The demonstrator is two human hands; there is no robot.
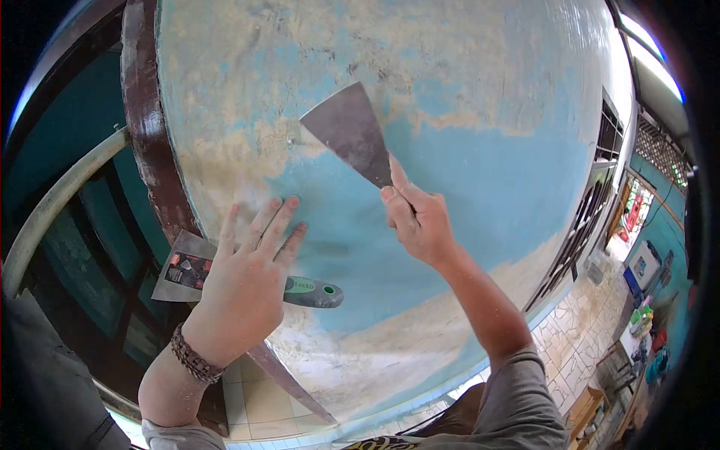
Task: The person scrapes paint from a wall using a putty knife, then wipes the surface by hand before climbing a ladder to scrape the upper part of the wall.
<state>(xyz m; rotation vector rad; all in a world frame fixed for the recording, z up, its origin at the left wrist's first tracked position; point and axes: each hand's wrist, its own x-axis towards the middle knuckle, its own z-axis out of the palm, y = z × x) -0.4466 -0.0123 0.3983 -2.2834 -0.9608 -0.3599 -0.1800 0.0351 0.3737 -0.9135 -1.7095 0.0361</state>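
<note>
My right hand (421, 221) is closed round a putty knife (351, 133), its wide grey blade pointing up and left in front of the wall (480, 180). The handle is mostly hidden in my fist. Lower left, my left hand (251, 277) has its fingers spread towards the wall, the tips at or close to the surface. A second putty knife (313, 292) with a green and grey handle crosses under that palm, its labelled blade sticking out on the left. My left thumb is hidden, and the knife appears held beneath the hand.
Light blue paint covers part of the wall, with bare, patchy beige areas around it. A small peg (292, 140) juts from the wall. A dark wooden frame (146, 127) edges it on the left. At right are a tiled floor (574, 330) and a cluttered table (637, 349).
</note>
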